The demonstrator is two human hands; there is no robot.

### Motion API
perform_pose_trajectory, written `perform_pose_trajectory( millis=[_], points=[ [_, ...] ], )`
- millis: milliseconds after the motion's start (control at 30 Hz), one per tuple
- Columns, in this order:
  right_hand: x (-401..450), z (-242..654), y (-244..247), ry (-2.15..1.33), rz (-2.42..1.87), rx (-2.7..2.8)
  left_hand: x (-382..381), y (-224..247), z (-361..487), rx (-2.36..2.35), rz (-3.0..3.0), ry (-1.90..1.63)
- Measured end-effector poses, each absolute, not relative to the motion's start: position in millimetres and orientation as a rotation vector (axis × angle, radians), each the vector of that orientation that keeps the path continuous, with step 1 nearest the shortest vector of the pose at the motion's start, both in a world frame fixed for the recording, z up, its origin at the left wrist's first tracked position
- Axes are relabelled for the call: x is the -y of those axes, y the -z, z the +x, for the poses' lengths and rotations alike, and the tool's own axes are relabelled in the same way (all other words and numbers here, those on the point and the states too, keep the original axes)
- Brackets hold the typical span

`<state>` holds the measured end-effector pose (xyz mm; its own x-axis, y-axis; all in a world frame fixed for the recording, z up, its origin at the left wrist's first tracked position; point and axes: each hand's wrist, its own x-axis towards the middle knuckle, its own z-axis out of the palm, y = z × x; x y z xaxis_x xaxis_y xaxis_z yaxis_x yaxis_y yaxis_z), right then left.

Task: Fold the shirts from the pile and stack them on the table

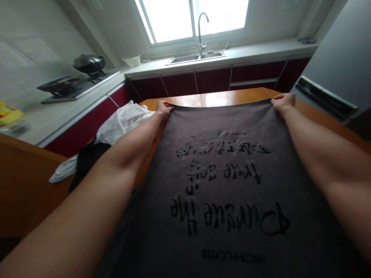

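Observation:
A dark grey T-shirt with black lettering, upside down from my side, is stretched out over the wooden table. My left hand pinches the far left corner of its hem. At the far right corner, my right hand grips the same edge between closed fingers. The hem runs nearly straight between both hands, and the near end of the shirt passes out of view at the bottom.
White cloth and black cloth lie heaped on the left. Beyond the table are a sink with a tall faucet, a stove with a dark pot, and a grey refrigerator at right.

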<state>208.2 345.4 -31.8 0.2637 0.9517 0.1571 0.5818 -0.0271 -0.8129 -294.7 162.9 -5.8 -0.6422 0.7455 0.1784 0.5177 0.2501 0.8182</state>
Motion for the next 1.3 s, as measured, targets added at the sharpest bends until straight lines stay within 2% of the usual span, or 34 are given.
perform_pose_trajectory(
  millis=[133, 233, 300, 400, 500, 567, 800, 1000, 1167, 1300],
  points=[
    [-338, 207, 27, -0.414, -1.819, 1.579, -162, 17, -299, -2.475, 1.362, -1.090],
    [-323, 202, 21, -0.183, -1.864, 1.767, -161, 11, -296, -2.596, 1.464, -1.106],
    [-308, 195, 19, -0.083, -1.750, 1.938, -156, 5, -287, -2.591, 1.698, -1.061],
    [-288, 185, 24, -0.062, -1.564, 2.236, -140, 5, -266, -2.416, 2.091, -0.626],
    [-285, 182, 34, -0.177, -1.694, 2.363, -123, 12, -246, -2.366, 2.044, -0.166],
    [-291, 184, 39, -0.243, -1.782, 2.393, -117, 16, -240, -2.380, 1.947, -0.039],
    [-306, 193, 44, -0.203, -1.725, 2.414, -123, 15, -251, -2.405, 1.891, -0.066],
    [-270, 205, 4, -0.042, -1.545, 2.102, -107, -5, -231, -2.496, 1.983, -0.302],
    [-218, 264, -48, -0.072, -1.505, 1.946, -33, -24, -197, -2.322, 2.219, -0.284],
    [-149, 307, -66, -0.047, -1.437, 1.898, 58, -22, -173, -2.207, 2.249, -0.182]
  ],
)
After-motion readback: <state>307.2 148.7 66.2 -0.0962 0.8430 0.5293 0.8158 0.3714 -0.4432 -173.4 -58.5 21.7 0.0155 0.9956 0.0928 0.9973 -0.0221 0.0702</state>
